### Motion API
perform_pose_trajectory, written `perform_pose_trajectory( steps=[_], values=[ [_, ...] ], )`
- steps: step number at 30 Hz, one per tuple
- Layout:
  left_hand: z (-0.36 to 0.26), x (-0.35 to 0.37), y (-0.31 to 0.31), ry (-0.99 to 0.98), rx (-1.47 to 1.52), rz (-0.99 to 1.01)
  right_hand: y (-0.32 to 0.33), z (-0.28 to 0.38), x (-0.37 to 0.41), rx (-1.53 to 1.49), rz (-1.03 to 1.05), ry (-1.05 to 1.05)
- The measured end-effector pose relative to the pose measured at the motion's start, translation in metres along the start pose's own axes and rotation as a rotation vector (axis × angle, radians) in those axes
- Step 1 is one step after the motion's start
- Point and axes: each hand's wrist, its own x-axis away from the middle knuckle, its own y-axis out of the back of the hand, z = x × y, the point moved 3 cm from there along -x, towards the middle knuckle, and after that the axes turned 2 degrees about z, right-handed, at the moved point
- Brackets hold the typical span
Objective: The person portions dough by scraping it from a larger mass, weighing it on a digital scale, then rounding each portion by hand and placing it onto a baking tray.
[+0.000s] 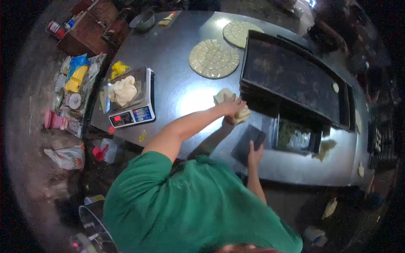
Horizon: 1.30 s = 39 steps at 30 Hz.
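Observation:
My left hand [232, 106] reaches across the metal table and grips a lump of pale dough [241, 117], its fingers pressed over the top. Part of the dough bulges out on the far side of the hand. In my right hand [255, 155], nearer the table's front edge, is a dough scraper [243, 145] with a wide dark blade. The fingers wrap round its handle, and the blade lies close to the tabletop. On the left, a digital scale [133, 116] with a red-lit display carries another mass of dough [123, 90].
Beyond my left hand lie two scored dough rounds [214, 59] [241, 33]. Large dark baking trays [291, 76] fill the right side, with a smaller tray [276, 133] in front. A bowl [143, 22] and a brush [167, 19] sit at the far left corner.

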Motion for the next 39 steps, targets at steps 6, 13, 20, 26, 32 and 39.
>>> perform_pose_trajectory(
  steps=[6,13,20,26,32,39],
  values=[
    [0.019,-0.024,0.021,0.108,0.037,0.107,-0.003,0.012,-0.004,-0.124,0.058,-0.007],
    [0.009,-0.005,0.039,0.129,0.121,0.094,-0.002,0.017,-0.014,-0.082,0.111,-0.108],
    [0.001,0.108,-0.032,0.141,0.355,-0.258,-0.014,0.029,-0.029,-0.091,0.013,0.008],
    [-0.005,0.248,-0.094,0.379,0.519,-0.25,-0.03,-0.007,-0.059,0.039,0.061,0.1],
    [-0.021,0.27,-0.11,0.447,0.424,-0.688,-0.028,0.002,-0.056,0.133,0.058,0.191],
    [0.005,0.26,-0.053,0.477,0.699,-0.374,-0.029,0.006,-0.047,-0.115,0.126,0.237]
  ],
)
